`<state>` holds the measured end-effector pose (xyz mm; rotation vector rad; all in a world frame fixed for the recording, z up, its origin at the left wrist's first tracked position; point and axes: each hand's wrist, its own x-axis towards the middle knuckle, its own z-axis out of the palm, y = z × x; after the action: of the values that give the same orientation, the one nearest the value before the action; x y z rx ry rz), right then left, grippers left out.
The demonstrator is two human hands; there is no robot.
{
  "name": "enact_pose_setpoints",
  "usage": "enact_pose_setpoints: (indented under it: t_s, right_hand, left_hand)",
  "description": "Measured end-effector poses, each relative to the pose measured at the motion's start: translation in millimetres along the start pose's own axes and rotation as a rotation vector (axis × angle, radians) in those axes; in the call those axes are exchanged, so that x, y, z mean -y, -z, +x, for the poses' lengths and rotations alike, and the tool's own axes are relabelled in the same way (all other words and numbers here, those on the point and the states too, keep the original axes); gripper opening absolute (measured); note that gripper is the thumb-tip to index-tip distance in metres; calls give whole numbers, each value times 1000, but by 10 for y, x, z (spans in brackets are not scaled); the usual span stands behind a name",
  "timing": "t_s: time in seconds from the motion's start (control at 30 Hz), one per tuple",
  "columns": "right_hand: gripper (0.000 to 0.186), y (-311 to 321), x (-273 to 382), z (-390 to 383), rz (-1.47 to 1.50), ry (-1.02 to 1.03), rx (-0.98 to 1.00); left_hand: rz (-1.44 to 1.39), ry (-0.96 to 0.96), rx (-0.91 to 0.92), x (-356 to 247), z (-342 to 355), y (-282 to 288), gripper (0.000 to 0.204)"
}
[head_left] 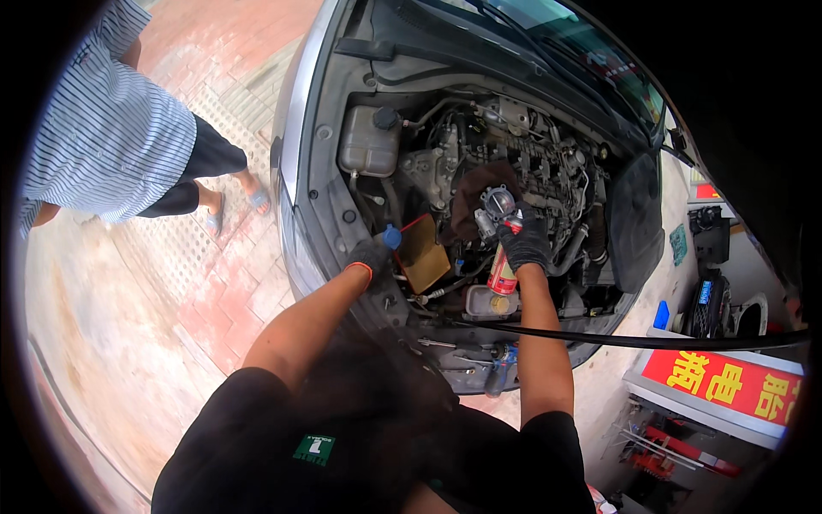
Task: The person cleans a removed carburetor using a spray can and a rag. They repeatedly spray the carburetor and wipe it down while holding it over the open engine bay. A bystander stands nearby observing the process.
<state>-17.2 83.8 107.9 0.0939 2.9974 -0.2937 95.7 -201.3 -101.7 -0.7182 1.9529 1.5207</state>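
Observation:
My right hand (526, 242), in a dark glove, is closed around a red and white spray can (502, 276) over the engine. At the can's top end, a round metal throttle body (497, 202) lies on a brown cloth (467, 199); whether the can touches it I cannot tell. My left hand (368, 254), also dark-gloved with an orange band at the wrist, is at the front left of the engine bay. It is beside a blue cap (391, 236), and its fingers blend into the dark parts. Right of it sits a brownish-yellow rectangular panel (424, 261) with a red edge.
The engine (539, 163) fills the bay, with a grey coolant tank (370, 144) at the far left. A blue power tool (503, 364) and slim metal tools lie along the front edge. A black bar (651, 343) crosses my right forearm. A person (120, 137) stands left of the car.

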Motion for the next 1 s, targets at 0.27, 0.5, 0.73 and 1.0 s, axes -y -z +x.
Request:
enact_pose_setpoints:
  t_s: [0.27,0.5,0.73,1.0]
  right_hand:
    - [71,-248,-120,119,325,69,-47]
    - [64,-4,-289,-166,566,2,140]
    - [90,192,-911,-763,478,-107,-361]
    - [91,441,-2723,-1953,853,-710,-852]
  left_hand:
    - [356,-69,84,-189,-179,85,33]
    - [89,44,137,-321,-307,158,41]
    - [10,141,48,-89,-59,126,49]
    - [-4,37,99,205,-45,229,73]
